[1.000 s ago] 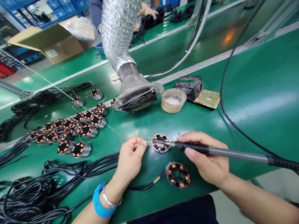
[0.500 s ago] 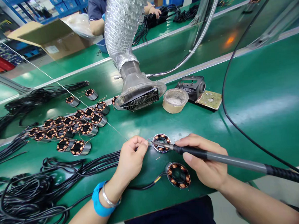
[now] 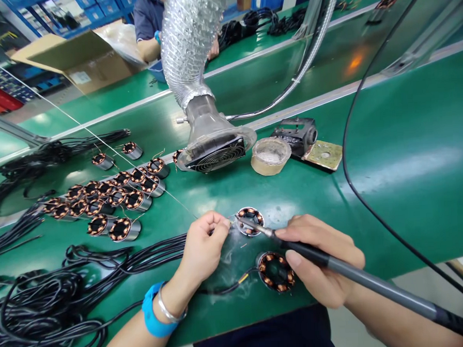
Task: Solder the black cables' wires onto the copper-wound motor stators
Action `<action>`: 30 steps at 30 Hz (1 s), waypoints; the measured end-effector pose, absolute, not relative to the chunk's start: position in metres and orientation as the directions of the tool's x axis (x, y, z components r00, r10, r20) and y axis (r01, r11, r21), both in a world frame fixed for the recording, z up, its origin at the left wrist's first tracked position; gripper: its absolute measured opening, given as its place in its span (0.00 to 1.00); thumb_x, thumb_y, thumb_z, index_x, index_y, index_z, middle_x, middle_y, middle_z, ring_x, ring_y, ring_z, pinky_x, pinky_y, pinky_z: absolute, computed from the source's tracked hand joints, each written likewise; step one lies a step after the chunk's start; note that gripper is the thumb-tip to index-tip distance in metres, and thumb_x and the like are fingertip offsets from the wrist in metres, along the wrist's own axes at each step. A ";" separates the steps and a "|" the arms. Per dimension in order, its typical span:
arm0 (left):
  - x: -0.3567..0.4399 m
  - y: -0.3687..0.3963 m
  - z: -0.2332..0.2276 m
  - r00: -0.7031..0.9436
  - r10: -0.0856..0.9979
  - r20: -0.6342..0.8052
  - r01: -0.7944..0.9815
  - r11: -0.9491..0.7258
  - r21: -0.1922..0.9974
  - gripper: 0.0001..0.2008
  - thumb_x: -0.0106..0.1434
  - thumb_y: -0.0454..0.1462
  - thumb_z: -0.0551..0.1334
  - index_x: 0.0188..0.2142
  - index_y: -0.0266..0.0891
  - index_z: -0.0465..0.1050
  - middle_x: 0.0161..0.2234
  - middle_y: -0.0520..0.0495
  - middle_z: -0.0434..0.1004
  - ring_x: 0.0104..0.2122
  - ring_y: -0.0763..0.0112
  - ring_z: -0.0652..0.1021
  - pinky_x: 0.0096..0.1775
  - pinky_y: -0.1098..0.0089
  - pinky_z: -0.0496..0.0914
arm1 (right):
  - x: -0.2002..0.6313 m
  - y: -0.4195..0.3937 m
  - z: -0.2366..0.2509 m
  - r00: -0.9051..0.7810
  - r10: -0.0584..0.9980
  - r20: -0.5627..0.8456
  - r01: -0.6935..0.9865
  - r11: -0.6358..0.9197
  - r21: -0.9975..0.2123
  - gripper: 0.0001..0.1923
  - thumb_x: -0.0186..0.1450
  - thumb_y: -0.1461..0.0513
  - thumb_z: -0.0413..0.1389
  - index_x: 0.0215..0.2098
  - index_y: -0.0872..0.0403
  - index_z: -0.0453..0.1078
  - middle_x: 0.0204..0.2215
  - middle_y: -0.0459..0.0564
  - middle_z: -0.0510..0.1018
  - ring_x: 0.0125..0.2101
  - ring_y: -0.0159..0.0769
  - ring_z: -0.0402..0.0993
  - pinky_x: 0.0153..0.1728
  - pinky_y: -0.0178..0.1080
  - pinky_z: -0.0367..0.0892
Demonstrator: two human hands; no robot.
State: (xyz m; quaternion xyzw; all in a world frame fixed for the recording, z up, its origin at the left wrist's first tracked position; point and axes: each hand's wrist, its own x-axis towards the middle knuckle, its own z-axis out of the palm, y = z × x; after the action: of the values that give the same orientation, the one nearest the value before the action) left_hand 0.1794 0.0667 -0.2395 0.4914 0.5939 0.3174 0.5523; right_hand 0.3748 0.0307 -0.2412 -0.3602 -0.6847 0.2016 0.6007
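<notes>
My left hand (image 3: pixel 208 242) is closed in a pinch at the left side of a motor stator (image 3: pixel 260 217) with copper windings. A thin solder wire (image 3: pixel 177 198) runs from the upper left into this pinch; fine wire ends at the fingertips are too small to make out. In my right hand (image 3: pixel 323 256) is a soldering iron (image 3: pixel 309 252), its tip over the stator's left rim near my left fingertips. Thin smoke (image 3: pixel 230 261) drifts below. Nearer me lies a second stator (image 3: pixel 276 272), with a black cable (image 3: pixel 222 289) joined to its left side.
Several stators (image 3: pixel 118 196) stand grouped at left, behind bundled black cables (image 3: pixel 48 307). A fume extractor (image 3: pixel 214 148) hangs over the bench. Beyond my hands are a round tub (image 3: pixel 271 156) and an iron stand (image 3: pixel 303 138). A co-worker (image 3: pixel 148 25) is across the bench.
Smoke now rises near my left hand. My right hand has shifted slightly right and down, tilting the iron more steeply. Two stators at the back left have moved left; the co-worker's hand has shifted.
</notes>
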 end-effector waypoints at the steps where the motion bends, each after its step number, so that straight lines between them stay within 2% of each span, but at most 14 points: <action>1: 0.179 0.067 -0.240 0.096 0.935 -0.342 0.242 0.311 0.919 0.12 0.58 0.42 0.61 0.24 0.38 0.65 0.16 0.60 0.55 0.17 0.80 0.55 0.20 0.77 0.50 | 0.376 0.031 -0.240 -0.007 0.734 0.679 0.254 0.658 -0.709 0.18 0.58 0.69 0.53 0.45 0.53 0.73 0.24 0.48 0.74 0.21 0.35 0.70 0.22 0.40 0.67; 10: 0.179 0.066 -0.239 0.095 0.929 -0.357 0.241 0.326 0.914 0.10 0.57 0.42 0.61 0.25 0.39 0.66 0.16 0.61 0.52 0.16 0.80 0.53 0.20 0.77 0.48 | 0.376 0.032 -0.238 0.032 0.741 0.671 0.251 0.644 -0.723 0.16 0.59 0.68 0.54 0.44 0.51 0.74 0.23 0.48 0.74 0.20 0.35 0.69 0.21 0.40 0.67; 16: 0.179 0.066 -0.240 0.090 0.936 -0.341 0.248 0.310 0.918 0.11 0.58 0.42 0.60 0.25 0.39 0.65 0.16 0.60 0.54 0.17 0.80 0.54 0.20 0.77 0.49 | 0.377 0.032 -0.241 0.027 0.741 0.671 0.229 0.649 -0.725 0.17 0.59 0.69 0.54 0.45 0.52 0.73 0.23 0.48 0.73 0.21 0.35 0.69 0.21 0.40 0.65; 30: 0.177 0.067 -0.240 0.131 0.925 -0.356 0.257 0.315 0.913 0.11 0.61 0.42 0.59 0.26 0.39 0.64 0.18 0.60 0.52 0.17 0.80 0.53 0.20 0.76 0.47 | 0.380 0.034 -0.243 0.038 0.717 0.696 0.252 0.667 -0.701 0.18 0.64 0.67 0.54 0.51 0.50 0.72 0.28 0.50 0.75 0.26 0.37 0.71 0.23 0.40 0.68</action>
State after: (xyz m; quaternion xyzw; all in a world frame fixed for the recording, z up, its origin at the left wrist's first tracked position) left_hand 0.1766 0.0668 -0.2404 0.5031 0.5875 0.2987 0.5591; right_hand 0.3805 0.0345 -0.2427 -0.3631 -0.6677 0.1868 0.6224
